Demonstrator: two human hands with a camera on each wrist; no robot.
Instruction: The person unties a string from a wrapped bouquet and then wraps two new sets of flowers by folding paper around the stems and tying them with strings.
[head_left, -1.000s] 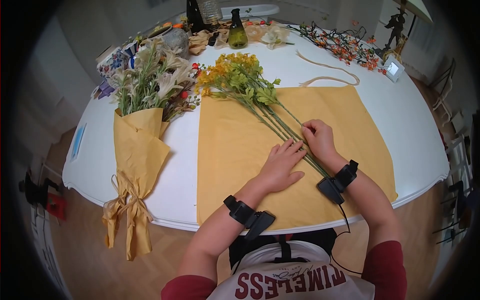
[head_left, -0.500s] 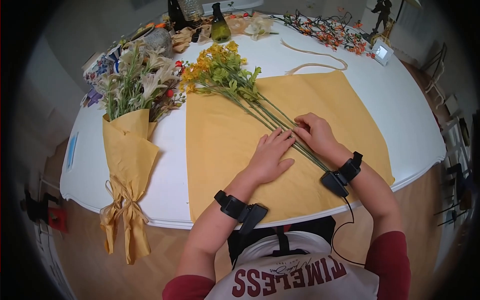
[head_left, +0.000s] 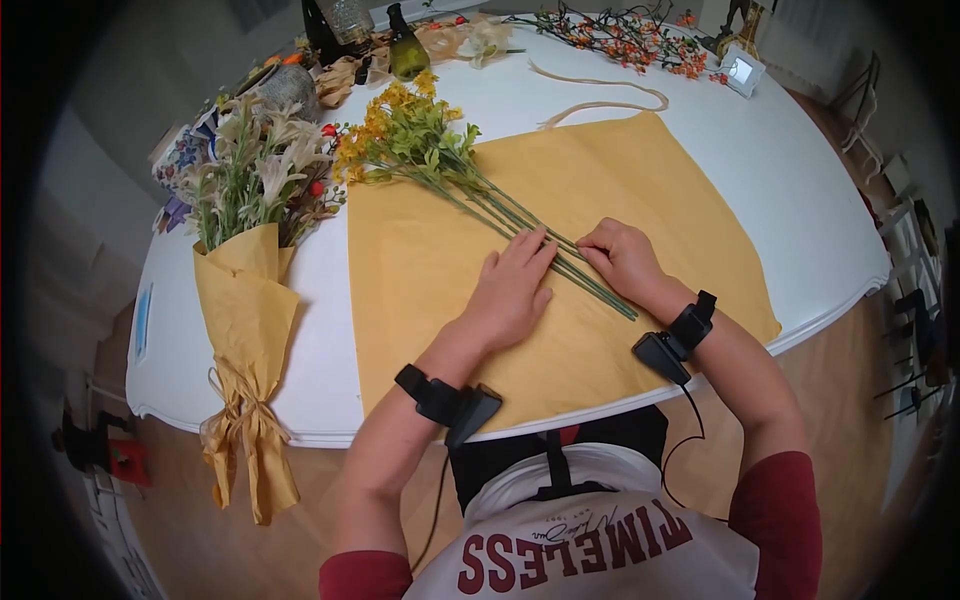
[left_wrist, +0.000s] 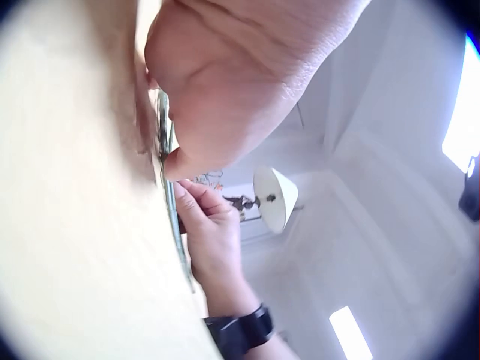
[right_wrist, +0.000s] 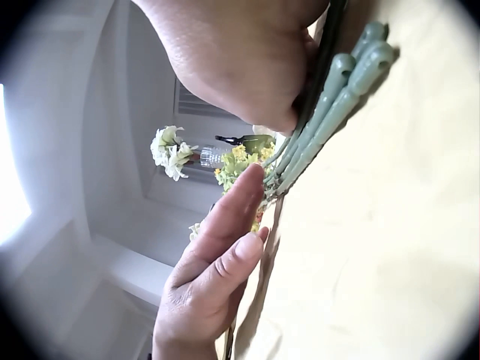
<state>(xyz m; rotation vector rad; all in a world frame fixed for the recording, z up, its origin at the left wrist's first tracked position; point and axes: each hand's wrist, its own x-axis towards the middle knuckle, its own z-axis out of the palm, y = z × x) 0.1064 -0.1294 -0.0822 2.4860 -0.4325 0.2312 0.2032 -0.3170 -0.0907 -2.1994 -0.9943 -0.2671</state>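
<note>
A bunch of yellow flowers [head_left: 400, 125] with long green stems [head_left: 590, 283] lies slantwise on a yellow wrapping sheet [head_left: 640, 190]. The left hand [head_left: 512, 290] rests on the stems with its fingers extended; in the right wrist view that left hand [right_wrist: 214, 281] lies flat beside them. Close to the stem ends, the right hand [head_left: 628, 262] pinches a stem between thumb and curled fingers. The left wrist view shows the right hand [left_wrist: 214, 236] at the stems [left_wrist: 174, 217]. Cut ends of the stems [right_wrist: 341, 97] appear in the right wrist view.
A wrapped bouquet [head_left: 245, 300] lies left of the sheet, its tied end past the table edge. Behind stand a green bottle [head_left: 408, 50] and a grey vase [head_left: 288, 90]. Twine [head_left: 620, 103], red-berried branches [head_left: 620, 40] and a small white-framed device [head_left: 741, 72] lie toward the back right.
In the head view the whole scene has shifted left and slightly up. The right hand's fingers have curled in more closely at the stems; the left hand stays on them. The lower stem ends now show.
</note>
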